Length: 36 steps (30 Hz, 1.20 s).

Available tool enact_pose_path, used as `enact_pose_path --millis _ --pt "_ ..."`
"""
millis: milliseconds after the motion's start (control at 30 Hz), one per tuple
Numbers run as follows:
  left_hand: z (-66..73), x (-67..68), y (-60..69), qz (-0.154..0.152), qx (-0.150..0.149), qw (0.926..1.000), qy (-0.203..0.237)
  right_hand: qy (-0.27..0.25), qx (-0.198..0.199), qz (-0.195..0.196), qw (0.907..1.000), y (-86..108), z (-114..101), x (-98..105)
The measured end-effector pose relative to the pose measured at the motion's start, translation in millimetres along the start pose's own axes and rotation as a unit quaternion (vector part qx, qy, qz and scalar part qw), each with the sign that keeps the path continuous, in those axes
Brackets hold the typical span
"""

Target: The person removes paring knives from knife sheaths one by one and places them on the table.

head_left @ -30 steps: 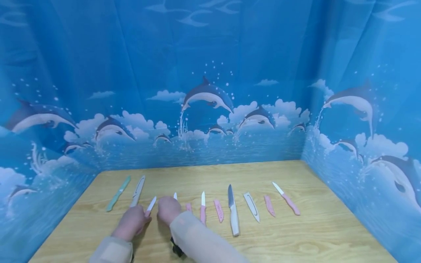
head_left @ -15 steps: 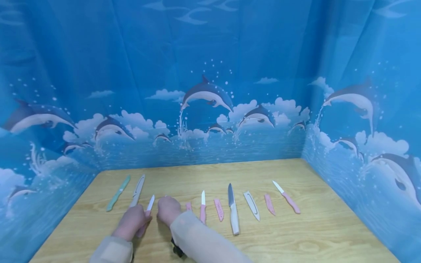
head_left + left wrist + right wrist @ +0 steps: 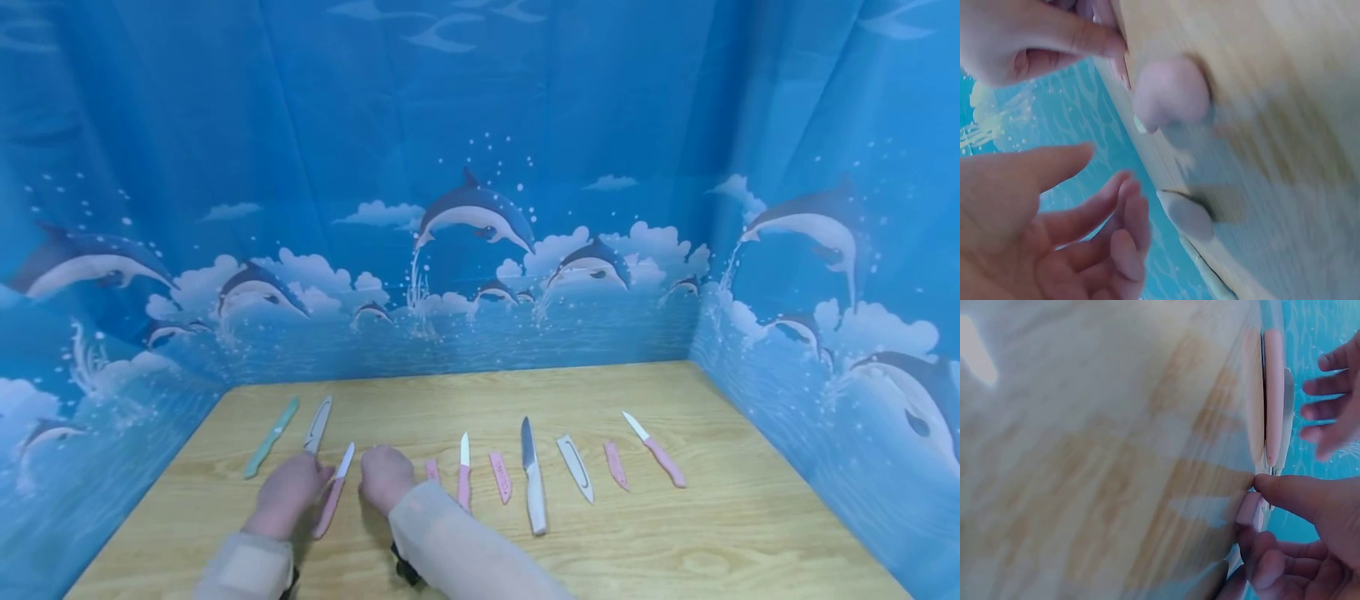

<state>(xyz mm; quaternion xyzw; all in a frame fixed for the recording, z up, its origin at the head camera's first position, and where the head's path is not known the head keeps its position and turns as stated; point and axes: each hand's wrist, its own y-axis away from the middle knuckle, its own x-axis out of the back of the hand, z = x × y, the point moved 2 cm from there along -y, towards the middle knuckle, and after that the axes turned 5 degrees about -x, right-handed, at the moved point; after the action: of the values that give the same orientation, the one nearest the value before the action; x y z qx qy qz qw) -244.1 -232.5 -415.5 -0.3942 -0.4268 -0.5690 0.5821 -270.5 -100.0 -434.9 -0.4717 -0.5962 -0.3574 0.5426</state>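
On the table [image 3: 712,550], clock centred on the right hand [image 3: 387,477], 12 toward the curtain [image 3: 630,150]. Right grip: thumb and fingers pinch a pink piece [image 3: 1249,509], low at the tabletop; handle or sheath, cannot tell. Low pinch presumably suits a thin, flat item. Left hand [image 3: 288,496] at 9: grip loosely spread, holding nothing. One pink-handled knife [image 3: 332,497] lies between the hands. Toward 3, a spaced row; bare blades point away, handles near, probably for safe pick-up. Farther, at 10: a pale slotted sheath [image 3: 318,423], apparently with a knife inside, then a green knife [image 3: 272,437], seemingly sheathed.

Count: bare pink-handled knives, 3; white-handled knife [image 3: 533,475], 1; pink sheaths [image 3: 500,477], 3, besides the pinched piece; white sheath [image 3: 575,469], 1; pale slotted sheath, 1; green knife, 1.
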Motion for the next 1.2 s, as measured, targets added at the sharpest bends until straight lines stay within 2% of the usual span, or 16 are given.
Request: enact_pose_path --millis 67,167,267,400,567,700,967,1067,1200 --pt "-4.0 5.9 -2.9 0.024 0.013 0.9996 0.01 0.0 -0.002 -0.003 1.0 -1.0 0 -1" --pt "-10.0 11.6 -4.7 0.037 0.037 0.9986 0.008 -0.005 -0.002 -0.008 1.0 -2.3 0 -1" --pt "-16.1 13.7 -4.7 0.036 0.057 0.9977 0.003 -0.009 -0.002 -0.012 0.9999 -2.6 0 -1" --pt "-25.6 13.9 -6.1 0.032 0.057 0.9978 0.009 -0.01 -0.004 -0.014 0.9998 -2.8 -1 -2" --pt "-40.9 14.1 -13.0 -0.011 0.036 0.9986 0.038 -0.001 -0.005 -0.013 0.9999 -3.7 -2 -3" --pt "-52.1 16.1 -19.3 -0.053 0.038 0.9967 0.048 -0.001 -0.006 -0.016 0.9999 -4.9 -2 -5" --pt "-67.0 20.1 -22.8 -0.092 0.048 0.9932 0.054 -0.008 -0.013 -0.022 0.9996 -4.4 0 -3" --pt "-76.0 14.2 -26.6 -0.098 0.057 0.9925 0.045 -0.006 -0.012 -0.02 0.9997 -3.5 -1 -2" --pt "-97.7 -3.7 -40.4 -0.102 0.067 0.9916 0.043 0.0 -0.013 -0.019 0.9997 -3.5 -1 -2"
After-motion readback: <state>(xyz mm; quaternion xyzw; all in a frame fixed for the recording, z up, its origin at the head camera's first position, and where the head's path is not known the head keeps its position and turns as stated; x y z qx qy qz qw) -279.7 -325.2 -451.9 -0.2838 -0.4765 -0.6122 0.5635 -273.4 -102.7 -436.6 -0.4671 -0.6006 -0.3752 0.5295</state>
